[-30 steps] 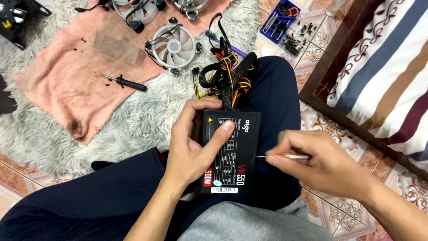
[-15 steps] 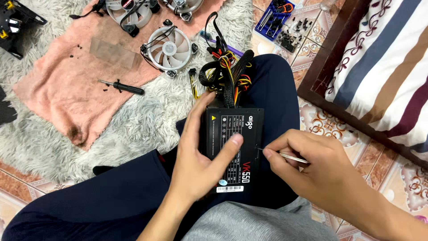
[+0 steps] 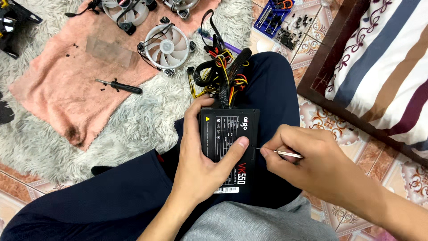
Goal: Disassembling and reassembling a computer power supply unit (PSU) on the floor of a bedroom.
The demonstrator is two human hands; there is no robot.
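The black metal power supply box (image 3: 229, 147) lies flat on my lap, label side up, because my thigh gives it a steady bed while I work at its edge. My left hand (image 3: 203, 165) is clamped over the box, thumb pressed on the label and fingers wrapped round its left side, so it cannot slide. My right hand (image 3: 312, 167), just right of the box, pinches a thin metal screwdriver (image 3: 281, 153) in a closed grip; its fine tip touches the box's right edge, held level to meet that side squarely. Beyond the box, its bundle of cables (image 3: 223, 73) in black, yellow and red spills over my knee. Farther out from the box, on a shaggy grey rug (image 3: 133, 120), lie a round white fan (image 3: 166, 47) and a pink cloth (image 3: 62, 85) with a black-handled screwdriver (image 3: 120, 85) on it. Far right of the box stands a dark wooden bed frame (image 3: 325, 67) with striped bedding.
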